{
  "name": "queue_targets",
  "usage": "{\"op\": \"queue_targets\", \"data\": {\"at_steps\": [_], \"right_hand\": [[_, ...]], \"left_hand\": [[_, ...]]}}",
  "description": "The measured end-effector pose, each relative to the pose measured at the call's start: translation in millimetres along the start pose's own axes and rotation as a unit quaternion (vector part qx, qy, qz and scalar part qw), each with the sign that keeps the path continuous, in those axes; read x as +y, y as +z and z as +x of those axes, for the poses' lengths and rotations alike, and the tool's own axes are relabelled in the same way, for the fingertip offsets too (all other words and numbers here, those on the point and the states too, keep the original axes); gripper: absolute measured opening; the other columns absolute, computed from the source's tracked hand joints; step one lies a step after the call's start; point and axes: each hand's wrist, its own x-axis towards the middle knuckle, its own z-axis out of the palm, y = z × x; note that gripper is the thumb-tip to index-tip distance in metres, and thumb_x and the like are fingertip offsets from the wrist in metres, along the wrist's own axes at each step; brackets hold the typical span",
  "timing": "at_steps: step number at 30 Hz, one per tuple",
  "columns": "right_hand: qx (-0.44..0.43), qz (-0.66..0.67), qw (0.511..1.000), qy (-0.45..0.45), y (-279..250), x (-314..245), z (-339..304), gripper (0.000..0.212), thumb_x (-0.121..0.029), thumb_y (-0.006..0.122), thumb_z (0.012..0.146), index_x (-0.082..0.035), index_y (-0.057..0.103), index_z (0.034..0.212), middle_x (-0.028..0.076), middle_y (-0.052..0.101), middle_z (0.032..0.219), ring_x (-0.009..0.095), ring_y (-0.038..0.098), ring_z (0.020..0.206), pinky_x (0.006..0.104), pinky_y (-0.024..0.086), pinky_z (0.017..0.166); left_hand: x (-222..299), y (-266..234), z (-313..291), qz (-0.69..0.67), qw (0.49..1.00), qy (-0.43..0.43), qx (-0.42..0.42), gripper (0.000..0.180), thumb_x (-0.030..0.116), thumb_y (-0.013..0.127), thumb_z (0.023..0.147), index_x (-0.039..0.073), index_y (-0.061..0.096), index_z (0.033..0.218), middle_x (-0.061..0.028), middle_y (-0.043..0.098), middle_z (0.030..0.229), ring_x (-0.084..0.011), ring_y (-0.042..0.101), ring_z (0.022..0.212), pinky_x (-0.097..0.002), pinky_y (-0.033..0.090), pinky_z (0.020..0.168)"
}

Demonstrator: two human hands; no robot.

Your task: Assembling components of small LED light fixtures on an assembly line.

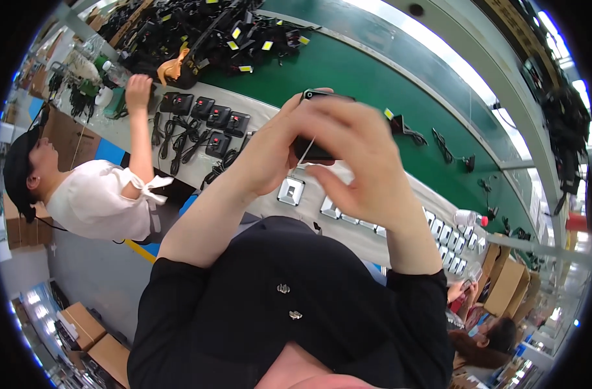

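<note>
My left hand [275, 146] is closed round a black box-shaped device [318, 150], held up above the table; its rounded upper corner shows a small round hole or screw. My right hand [367, 155] passes over the device's front, smeared by motion. Its thumb stands apart from the fingers, which reach across toward my left hand. A thin pale line [306, 152] slants across the device below those fingers; I cannot tell what it is. Much of the device is hidden behind the right hand. Below it on the table lies a silver-and-white square part [290, 192].
Black devices with cables [219, 117] lie left on the table. Rows of silver-white parts [448, 240] and a bottle [465, 218] are at right. A green conveyor belt [348, 65] runs beyond, with a pile of black cabled units [244, 32]. Co-workers sit left [101, 201] and right.
</note>
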Motion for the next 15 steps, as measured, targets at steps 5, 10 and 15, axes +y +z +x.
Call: {"op": "queue_targets", "data": {"at_steps": [5, 10, 15], "right_hand": [[0.096, 0.016, 0.995, -0.002, -15, -6, -12, 0.029, 0.007, 0.064, 0.068, -0.006, 0.060, 0.093, 0.008, 0.059, 0.085, 0.021, 0.059, 0.072, 0.0278, 0.047, 0.062], [0.164, 0.239, 0.940, 0.179, -24, 4, -34, 0.028, 0.006, 0.059, 0.078, -0.004, 0.061, 0.104, 0.005, 0.049, 0.101, 0.008, 0.050, 0.074, 0.0205, 0.043, 0.067], [0.082, -0.006, 0.990, 0.115, -36, -10, -40, 0.034, 0.004, 0.068, 0.066, -0.005, 0.064, 0.099, 0.008, 0.054, 0.091, 0.019, 0.056, 0.079, 0.0277, 0.046, 0.067]], "left_hand": [[7, 26, -20, -0.008, 1.000, 0.011, -0.018, 0.037, 0.034, 0.032, 0.099, 0.009, 0.043, 0.124, -0.0052, 0.056, 0.111, -0.0145, 0.057, 0.101, -0.0309, 0.050, 0.083], [6, 31, -36, -0.044, 0.997, 0.051, -0.031, 0.039, 0.029, 0.033, 0.099, 0.002, 0.039, 0.127, -0.0066, 0.054, 0.115, -0.0130, 0.056, 0.105, -0.0303, 0.047, 0.089], [14, 34, -48, -0.008, 0.995, 0.097, -0.016, 0.039, 0.023, 0.039, 0.097, 0.002, 0.035, 0.129, -0.0072, 0.052, 0.116, -0.0116, 0.055, 0.103, -0.0292, 0.046, 0.089]]}}
